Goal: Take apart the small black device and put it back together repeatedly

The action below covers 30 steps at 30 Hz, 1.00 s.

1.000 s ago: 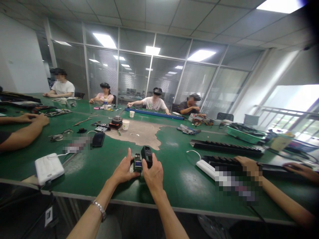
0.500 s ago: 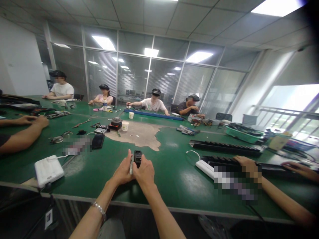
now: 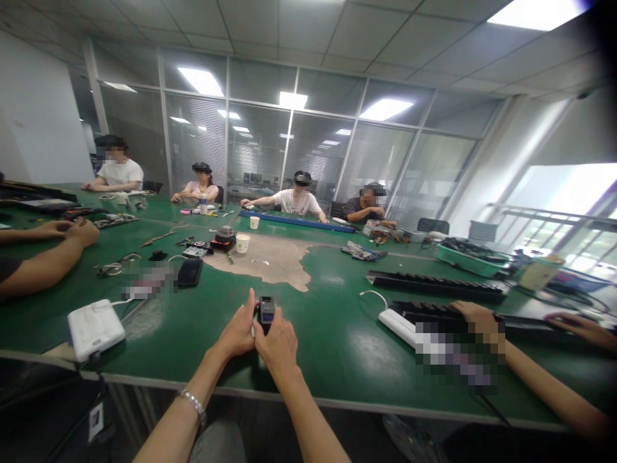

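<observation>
Holding a small black device between two bare hands, the wearer sits at a green table; the device is in the middle, just above the tabletop and not far from the near edge. The right hand pinches it, thumb on the near left side and fingers along the right. The left hand is pressed up close on the other side, its thumb standing upright beside the casing; its other fingers are hidden, so I cannot tell how firmly they grip. The face turned upward shows a dark recess at the far end and a small bluish panel nearer the wearer. For steady handling, it would seem best to press evenly on the casing's sides, leave the panel free of thumb pressure, and let the left palm back up the right hand's push so the device does not twist. Working low over the table, inward from the edge, would make a slip less costly. Beyond lie a paper cup and a black phone-like slab; off to the right, a co-worker's hand rests on a long black part.
</observation>
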{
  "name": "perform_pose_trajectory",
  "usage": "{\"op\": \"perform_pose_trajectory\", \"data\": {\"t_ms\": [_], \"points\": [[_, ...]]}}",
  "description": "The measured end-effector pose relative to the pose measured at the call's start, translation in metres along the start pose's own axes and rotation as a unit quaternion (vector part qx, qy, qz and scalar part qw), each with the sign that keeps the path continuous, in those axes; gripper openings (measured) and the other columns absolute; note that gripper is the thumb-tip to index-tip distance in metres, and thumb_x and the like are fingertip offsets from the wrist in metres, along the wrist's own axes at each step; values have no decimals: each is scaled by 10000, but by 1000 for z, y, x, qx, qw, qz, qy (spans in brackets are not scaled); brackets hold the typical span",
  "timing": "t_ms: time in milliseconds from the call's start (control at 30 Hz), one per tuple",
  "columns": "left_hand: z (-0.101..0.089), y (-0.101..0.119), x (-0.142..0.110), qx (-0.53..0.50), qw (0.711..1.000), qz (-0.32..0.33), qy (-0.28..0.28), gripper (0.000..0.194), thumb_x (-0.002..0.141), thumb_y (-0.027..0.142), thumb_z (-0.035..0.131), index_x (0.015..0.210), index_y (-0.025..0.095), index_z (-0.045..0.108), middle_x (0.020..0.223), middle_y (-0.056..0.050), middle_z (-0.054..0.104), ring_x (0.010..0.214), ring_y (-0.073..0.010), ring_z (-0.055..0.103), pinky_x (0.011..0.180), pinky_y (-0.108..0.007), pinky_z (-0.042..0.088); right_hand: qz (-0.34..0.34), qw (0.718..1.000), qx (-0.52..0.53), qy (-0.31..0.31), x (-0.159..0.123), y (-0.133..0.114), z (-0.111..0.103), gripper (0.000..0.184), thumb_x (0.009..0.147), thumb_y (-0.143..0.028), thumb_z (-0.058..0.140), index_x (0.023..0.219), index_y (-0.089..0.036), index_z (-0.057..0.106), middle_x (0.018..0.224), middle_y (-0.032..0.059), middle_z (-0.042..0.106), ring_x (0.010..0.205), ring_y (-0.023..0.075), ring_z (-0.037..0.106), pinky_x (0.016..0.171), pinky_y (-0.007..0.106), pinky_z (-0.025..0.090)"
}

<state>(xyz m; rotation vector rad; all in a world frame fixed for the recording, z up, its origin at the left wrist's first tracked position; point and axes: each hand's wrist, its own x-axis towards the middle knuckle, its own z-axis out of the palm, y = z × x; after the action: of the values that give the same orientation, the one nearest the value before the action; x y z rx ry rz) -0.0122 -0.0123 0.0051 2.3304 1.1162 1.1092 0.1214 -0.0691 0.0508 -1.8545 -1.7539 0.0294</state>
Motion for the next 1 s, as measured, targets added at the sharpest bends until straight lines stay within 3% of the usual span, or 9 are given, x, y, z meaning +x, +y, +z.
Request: {"op": "perform_pose_trajectory", "data": {"t_ms": [167, 300, 467, 633, 800, 1000], "points": [[0, -1, 0, -4, 1000, -4, 2, 1053, 780, 228, 592, 1476, 165, -197, 1430, -167, 417, 1296, -282, 419, 1074, -495, 329, 16, 1000, 9, 2, 2, 0, -1, 390, 845, -432, 544, 1100, -139, 560, 880, 133, 656, 846, 269, 633, 725, 322, 431], [0, -2, 0, -6, 1000, -7, 8, 1059, 782, 244, 604, 1478, 177, -192, 1426, -168, 420, 1284, -285, 428, 1053, -497, 345, 23, 1000, 17, 12, 6, -6, -7, 374, 837, -427, 552, 1084, -146, 570, 871, 128, 659, 840, 258, 630, 732, 313, 427], [-1, 1, 1, -18, 1000, -14, 1, 1275, 677, 351, 761, 1461, 208, -234, 1417, -151, 434, 1281, -305, 425, 1055, -513, 329, 22, 998, 35, 45, 17, -6, -27, 393, 853, -421, 534, 1128, -143, 570, 874, 117, 665, 832, 248, 627, 746, 302, 420], [-2, 3, 1, -15, 999, -42, -10, 1347, 621, 428, 825, 1475, 212, -194, 1410, -155, 444, 1292, -319, 413, 1065, -511, 308, 25, 996, 40, 81, 26, 22, -36, 429, 863, -390, 523, 1203, -130, 550, 963, 120, 667, 885, 256, 613, 774, 304, 413], [-3, 4, 1, -8, 999, -48, -20, 1313, 664, 453, 797, 1472, 178, -202, 1391, -163, 473, 1327, -322, 378, 1097, -524, 240, 41, 994, 25, 94, 18, 54, -23, 472, 873, -378, 517, 1260, -107, 521, 978, 138, 655, 904, 264, 598, 796, 316, 414], [-5, 9, 1, -6, 998, -60, -28, 1286, 690, 416, 778, 1466, 164, -215, 1379, -164, 494, 1312, -323, 393, 1090, -525, 240, 40, 995, 15, 94, 5, 67, -7, 498, 890, -360, 496, 1292, -68, 494, 1054, 171, 638, 959, 274, 585, 847, 336, 407]]}}
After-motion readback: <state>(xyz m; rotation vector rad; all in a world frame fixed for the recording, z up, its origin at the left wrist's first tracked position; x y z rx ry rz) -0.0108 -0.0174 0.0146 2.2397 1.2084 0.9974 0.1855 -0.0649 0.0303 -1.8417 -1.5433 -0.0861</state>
